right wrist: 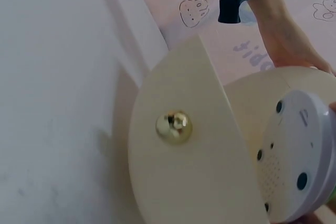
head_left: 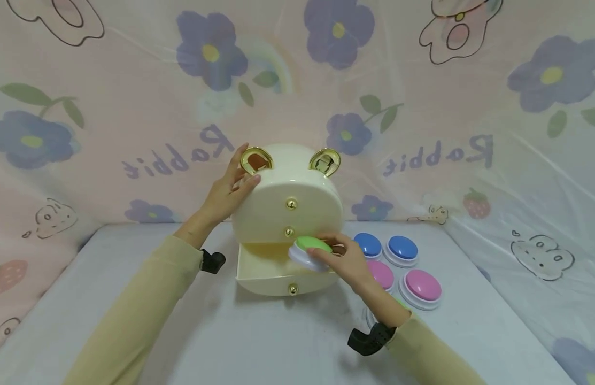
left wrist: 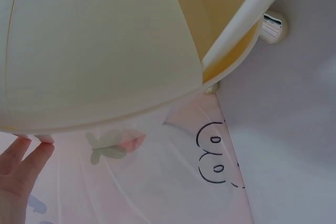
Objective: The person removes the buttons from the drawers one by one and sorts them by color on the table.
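Observation:
A cream storage box (head_left: 263,211) with gold-rimmed ears and gold knobs stands at the table's middle. Its bottom drawer (head_left: 265,284) is pulled out. My left hand (head_left: 222,195) rests on the box's upper left side, around the ear (head_left: 246,158); fingertips touch the edge in the left wrist view. My right hand (head_left: 349,261) grips a round push button (head_left: 313,244) with a green top and white base, tilted over the right part of the drawer. The right wrist view shows the button's white underside (right wrist: 286,163) with dark feet and speaker holes.
To the right on the table (head_left: 201,342) stand several more round buttons: a blue one (head_left: 403,247), another blue one (head_left: 368,244), a pink one (head_left: 423,285) and a second pink one (head_left: 381,274). My right forearm partly covers a further one. A patterned cloth (head_left: 297,101) hangs behind.

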{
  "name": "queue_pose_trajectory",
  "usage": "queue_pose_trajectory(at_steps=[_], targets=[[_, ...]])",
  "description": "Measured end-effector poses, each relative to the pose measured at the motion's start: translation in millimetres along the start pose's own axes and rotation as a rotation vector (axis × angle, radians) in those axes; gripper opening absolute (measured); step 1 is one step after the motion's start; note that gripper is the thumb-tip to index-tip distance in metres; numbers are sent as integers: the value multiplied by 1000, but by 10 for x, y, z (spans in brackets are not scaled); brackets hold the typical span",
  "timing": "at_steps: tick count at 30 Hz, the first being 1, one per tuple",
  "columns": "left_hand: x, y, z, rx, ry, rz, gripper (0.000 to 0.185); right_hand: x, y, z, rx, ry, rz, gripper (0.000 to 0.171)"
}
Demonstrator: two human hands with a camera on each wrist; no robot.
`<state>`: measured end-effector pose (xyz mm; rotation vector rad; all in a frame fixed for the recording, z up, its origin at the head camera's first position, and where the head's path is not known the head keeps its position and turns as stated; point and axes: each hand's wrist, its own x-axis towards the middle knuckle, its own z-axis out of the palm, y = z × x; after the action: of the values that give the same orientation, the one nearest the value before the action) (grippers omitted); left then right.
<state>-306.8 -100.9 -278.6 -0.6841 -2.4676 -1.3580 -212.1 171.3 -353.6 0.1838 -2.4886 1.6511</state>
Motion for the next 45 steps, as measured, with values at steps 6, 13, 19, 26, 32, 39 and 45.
queue_pose_trajectory(at_steps=[6,13,19,26,32,39,45], targets=[[10,-34,-34,-3,-10,-7,72,-70,120,-159,122,-16,-180,43],[3,-37,-24,-12,-11,-7,71,-195,278,-394,70,29,-336,53],[-27,-31,-34,-20,-19,-11,71,-361,397,-648,-18,63,-367,53],[-38,-26,-60,-33,-2,-6,71,-522,444,-964,-138,122,-348,53],[-43,-20,-71,-33,-11,-4,71,-652,506,-1191,-218,169,-268,54],[-73,-46,-96,-13,-13,-10,71,-754,602,-1439,-352,173,-221,59],[-64,-58,-94,-1,-9,-6,71,-852,635,-1639,-481,148,-155,60]])
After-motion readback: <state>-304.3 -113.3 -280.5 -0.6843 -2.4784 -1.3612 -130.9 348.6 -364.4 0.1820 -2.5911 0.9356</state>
